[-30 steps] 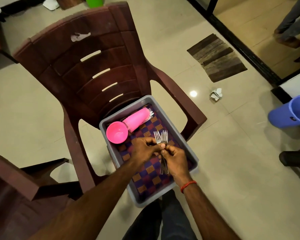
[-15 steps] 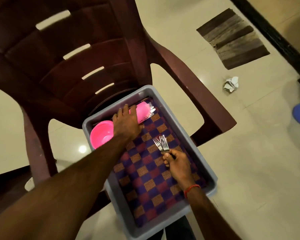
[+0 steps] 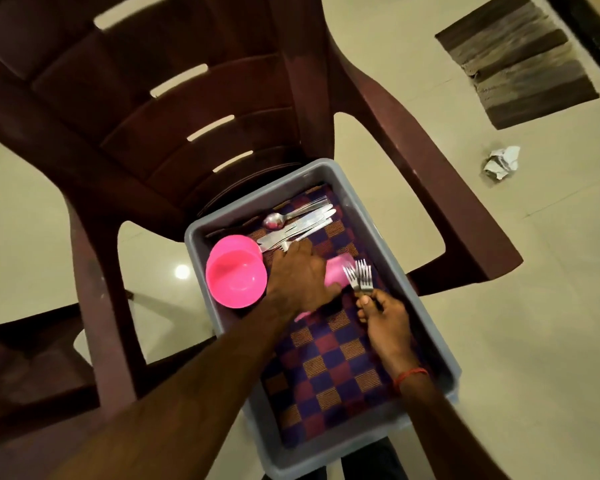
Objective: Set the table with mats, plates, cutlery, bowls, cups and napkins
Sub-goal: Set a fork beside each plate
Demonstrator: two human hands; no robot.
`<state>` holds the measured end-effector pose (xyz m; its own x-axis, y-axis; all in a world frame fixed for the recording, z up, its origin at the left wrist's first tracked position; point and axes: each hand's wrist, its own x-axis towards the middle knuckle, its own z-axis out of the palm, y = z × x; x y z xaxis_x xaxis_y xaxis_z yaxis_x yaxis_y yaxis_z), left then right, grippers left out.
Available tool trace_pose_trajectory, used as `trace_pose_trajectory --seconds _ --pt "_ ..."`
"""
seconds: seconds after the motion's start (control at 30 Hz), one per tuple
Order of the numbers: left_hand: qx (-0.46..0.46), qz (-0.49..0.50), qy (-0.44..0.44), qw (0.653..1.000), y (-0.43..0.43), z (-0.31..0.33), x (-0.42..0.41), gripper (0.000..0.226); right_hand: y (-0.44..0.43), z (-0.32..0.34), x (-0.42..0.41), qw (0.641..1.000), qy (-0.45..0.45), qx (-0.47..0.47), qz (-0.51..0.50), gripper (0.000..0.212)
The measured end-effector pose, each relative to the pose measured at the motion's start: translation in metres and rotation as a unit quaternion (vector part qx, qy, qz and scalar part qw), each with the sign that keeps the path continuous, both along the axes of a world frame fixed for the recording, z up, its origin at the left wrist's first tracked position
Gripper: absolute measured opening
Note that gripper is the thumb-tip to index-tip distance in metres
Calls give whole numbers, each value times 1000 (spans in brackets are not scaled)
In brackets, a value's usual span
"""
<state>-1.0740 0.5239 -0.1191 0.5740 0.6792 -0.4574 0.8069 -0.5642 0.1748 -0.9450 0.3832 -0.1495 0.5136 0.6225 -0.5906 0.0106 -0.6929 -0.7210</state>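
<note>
1. Several forks (image 3: pixel 359 277) are pinched by their handles in the right hand (image 3: pixel 383 318), tines pointing away.
2. Just left of the forks, the left hand (image 3: pixel 298 277) lies over a pink cup (image 3: pixel 338 274); whether it grips the cup I cannot tell.
3. Its fingertips reach the cutlery (image 3: pixel 298 225) at the far end of the tray (image 3: pixel 281 188), and a pink bowl (image 3: pixel 236 271) sits just beside the hand.
4. Lined with a checked mat (image 3: pixel 329 368), the tray rests on a chair (image 3: pixel 153 98).
</note>
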Motion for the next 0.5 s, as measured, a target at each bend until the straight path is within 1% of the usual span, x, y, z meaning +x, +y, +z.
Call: trace_pose_trajectory --seconds 0.1,0.13,0.2,0.3,0.37,0.4,0.43,0.47,0.5 --pt "-121 86 -40 988 -5 -4 -5 45 2 -4 3 1000 -15 7 -7 21" --pt "-143 107 -45 983 -5 -5 -7 44 3 -4 4 1000 -23 11 -5 21" --pt "-158 148 -59 974 -4 -10 -11 43 6 -4 8 999 -38 23 7 21" --pt "-176 199 -96 959 -4 -22 -18 35 11 -4 12 998 -47 32 27 20" --pt "-188 268 -130 936 -3 -27 -18 21 11 -5 14 997 -52 37 43 19" --pt "-178 295 -132 929 -1 -31 -17 20 10 -6 14 997 -54 38 50 19" --pt "-152 310 -127 930 3 -34 -15 32 9 -8 15 996 -55 39 55 19" --pt "-126 307 -114 936 8 -38 -14 48 7 -9 14 996 -54 38 59 19" --pt "-108 300 -98 943 12 -41 -13 58 5 -10 15 996 -52 35 62 19"
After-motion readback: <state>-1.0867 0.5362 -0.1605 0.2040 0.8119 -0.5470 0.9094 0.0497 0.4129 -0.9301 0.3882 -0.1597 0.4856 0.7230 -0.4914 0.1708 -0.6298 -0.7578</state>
